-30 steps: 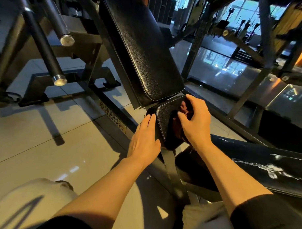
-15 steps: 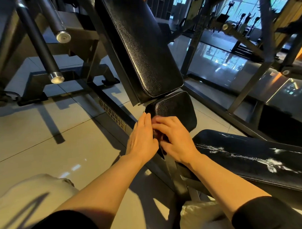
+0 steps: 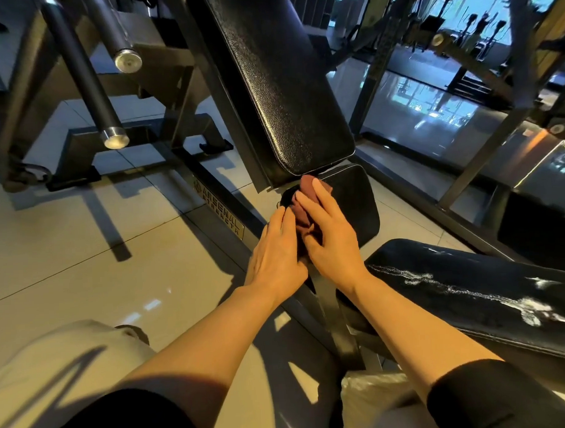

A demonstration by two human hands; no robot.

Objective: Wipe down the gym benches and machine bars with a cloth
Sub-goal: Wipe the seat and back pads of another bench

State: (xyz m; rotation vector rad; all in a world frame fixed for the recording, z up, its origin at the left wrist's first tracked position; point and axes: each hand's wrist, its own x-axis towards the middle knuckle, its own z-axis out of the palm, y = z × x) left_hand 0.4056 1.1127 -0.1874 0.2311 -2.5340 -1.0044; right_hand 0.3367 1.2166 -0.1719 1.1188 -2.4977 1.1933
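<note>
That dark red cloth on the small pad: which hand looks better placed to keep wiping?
Probably the right hand: its fingers lie over the cloth on the small seat pad. The left hand rests at the pad's left edge, only beside the cloth.

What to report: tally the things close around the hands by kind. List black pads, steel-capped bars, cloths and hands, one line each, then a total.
Black pads: 3, the back pad, the seat pad, the scuffed pad
Steel-capped bars: 2, and
Cloths: 1, the maroon cloth
Hands: 2, left hand, right hand
Total: 8
</note>
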